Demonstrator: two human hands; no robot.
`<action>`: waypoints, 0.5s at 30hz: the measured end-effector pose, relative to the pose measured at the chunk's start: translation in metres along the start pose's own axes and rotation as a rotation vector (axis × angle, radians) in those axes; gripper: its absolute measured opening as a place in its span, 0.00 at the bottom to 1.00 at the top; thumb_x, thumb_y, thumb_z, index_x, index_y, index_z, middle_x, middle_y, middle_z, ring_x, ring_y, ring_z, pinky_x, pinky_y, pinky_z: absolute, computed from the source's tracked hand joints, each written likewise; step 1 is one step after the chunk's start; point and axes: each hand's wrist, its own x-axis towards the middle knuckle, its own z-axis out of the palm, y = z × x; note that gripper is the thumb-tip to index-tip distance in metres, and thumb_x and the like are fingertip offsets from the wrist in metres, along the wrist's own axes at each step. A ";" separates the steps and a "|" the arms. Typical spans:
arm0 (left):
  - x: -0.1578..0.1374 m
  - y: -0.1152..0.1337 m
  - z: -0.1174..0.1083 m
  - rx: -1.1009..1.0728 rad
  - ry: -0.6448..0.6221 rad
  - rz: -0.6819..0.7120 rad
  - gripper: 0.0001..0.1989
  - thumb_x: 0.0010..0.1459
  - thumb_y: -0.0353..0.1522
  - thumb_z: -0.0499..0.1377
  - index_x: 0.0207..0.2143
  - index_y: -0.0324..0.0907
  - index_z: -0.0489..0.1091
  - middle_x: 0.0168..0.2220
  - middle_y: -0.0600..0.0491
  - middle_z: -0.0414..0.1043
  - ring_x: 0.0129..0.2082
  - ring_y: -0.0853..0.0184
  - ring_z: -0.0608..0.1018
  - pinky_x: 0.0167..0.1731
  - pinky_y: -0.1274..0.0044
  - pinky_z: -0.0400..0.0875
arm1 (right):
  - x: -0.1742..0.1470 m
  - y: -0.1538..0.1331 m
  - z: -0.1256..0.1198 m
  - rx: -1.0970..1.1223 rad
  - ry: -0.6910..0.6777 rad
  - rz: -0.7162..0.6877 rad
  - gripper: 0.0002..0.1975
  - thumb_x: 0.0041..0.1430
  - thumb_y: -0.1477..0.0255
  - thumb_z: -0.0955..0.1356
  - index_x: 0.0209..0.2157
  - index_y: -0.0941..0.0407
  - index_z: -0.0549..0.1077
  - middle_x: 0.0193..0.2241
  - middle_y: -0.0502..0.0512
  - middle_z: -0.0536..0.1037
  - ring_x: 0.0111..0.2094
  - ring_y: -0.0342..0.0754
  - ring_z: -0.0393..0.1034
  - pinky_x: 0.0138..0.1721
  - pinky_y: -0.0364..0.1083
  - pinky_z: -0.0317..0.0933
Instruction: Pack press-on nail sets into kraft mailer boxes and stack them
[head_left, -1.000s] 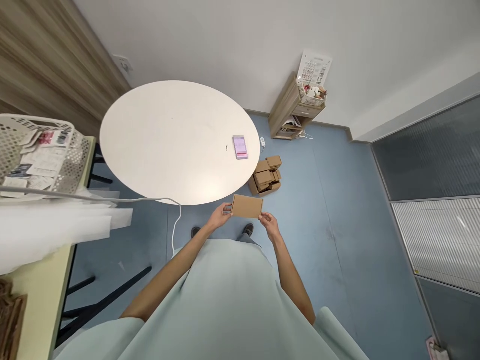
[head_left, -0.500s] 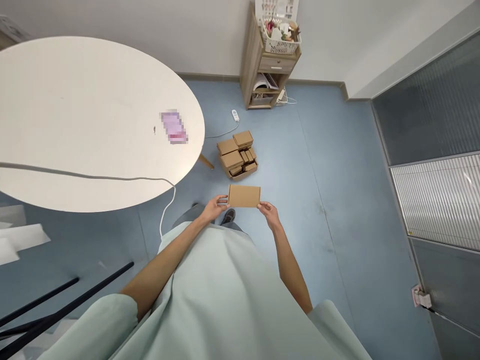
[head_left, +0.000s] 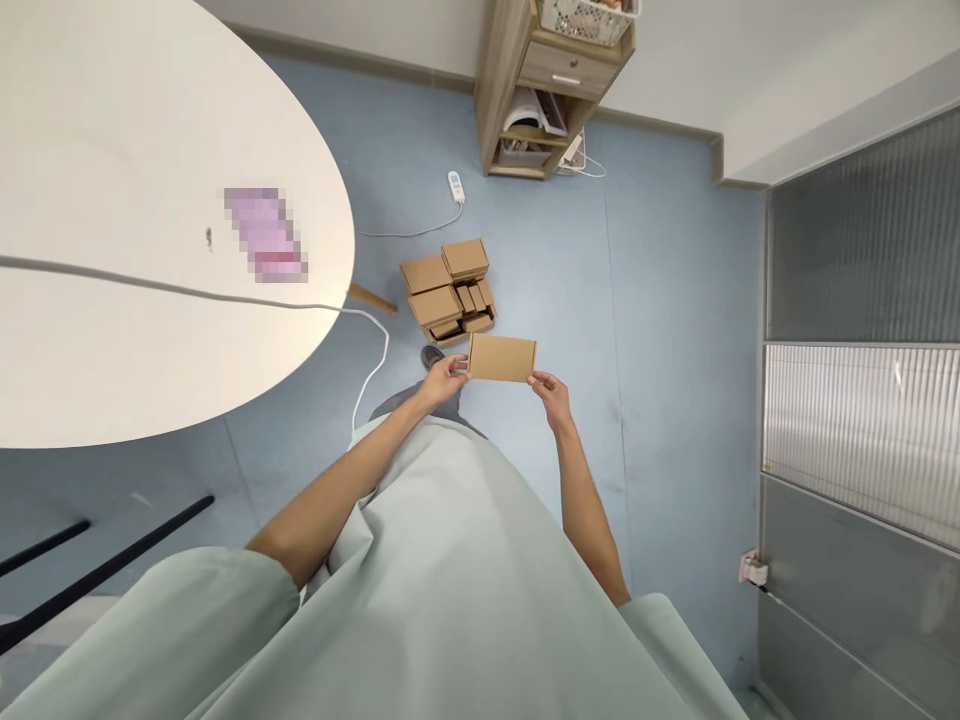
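Note:
Between my two hands is a flat brown cardboard box (head_left: 502,359), held up in front of me above the floor. My left hand (head_left: 444,380) grips its left end, thumb at the near corner and fingers along the side. The right end is pinched near its lower corner by my right hand (head_left: 551,393). Just beyond, on the floor, several more cardboard boxes (head_left: 435,305) of different sizes sit grouped in an open carton (head_left: 480,328).
A white oval table (head_left: 150,380) stands at the left, with a blurred pink item (head_left: 266,235) and a grey cable on it. A power strip (head_left: 455,187) lies on the floor near a wooden cabinet (head_left: 568,70). Glass panels (head_left: 862,410) line the right side.
The view has shifted toward the right, so the table slides left and the cabinet looks nearer. Both hands still hold the cardboard box, now slightly tilted, and one foot has stepped forward.

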 end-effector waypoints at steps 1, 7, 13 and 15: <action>0.009 0.006 0.006 -0.001 0.003 0.005 0.27 0.49 0.32 0.71 0.53 0.41 0.76 0.52 0.44 0.83 0.43 0.58 0.85 0.49 0.64 0.82 | 0.011 -0.008 -0.006 -0.019 -0.007 0.001 0.26 0.47 0.54 0.81 0.43 0.54 0.83 0.50 0.62 0.86 0.55 0.59 0.78 0.60 0.56 0.70; 0.054 0.031 0.018 -0.009 0.029 0.060 0.26 0.54 0.30 0.68 0.56 0.39 0.76 0.55 0.42 0.82 0.43 0.61 0.85 0.50 0.66 0.81 | 0.083 -0.049 -0.020 -0.129 -0.112 0.002 0.27 0.47 0.53 0.81 0.45 0.55 0.82 0.49 0.62 0.87 0.54 0.58 0.79 0.60 0.56 0.69; 0.088 0.034 0.013 0.035 0.175 0.026 0.26 0.57 0.29 0.68 0.59 0.39 0.76 0.58 0.42 0.81 0.45 0.61 0.85 0.56 0.66 0.79 | 0.156 -0.069 0.002 -0.218 -0.274 0.013 0.30 0.44 0.52 0.81 0.44 0.56 0.81 0.51 0.64 0.86 0.54 0.57 0.78 0.59 0.57 0.70; 0.099 0.032 0.014 0.037 0.227 -0.006 0.25 0.57 0.29 0.69 0.58 0.38 0.76 0.57 0.40 0.82 0.46 0.60 0.85 0.56 0.65 0.79 | 0.182 -0.073 0.013 -0.246 -0.328 0.049 0.32 0.42 0.51 0.82 0.44 0.56 0.80 0.52 0.64 0.85 0.53 0.56 0.78 0.57 0.57 0.70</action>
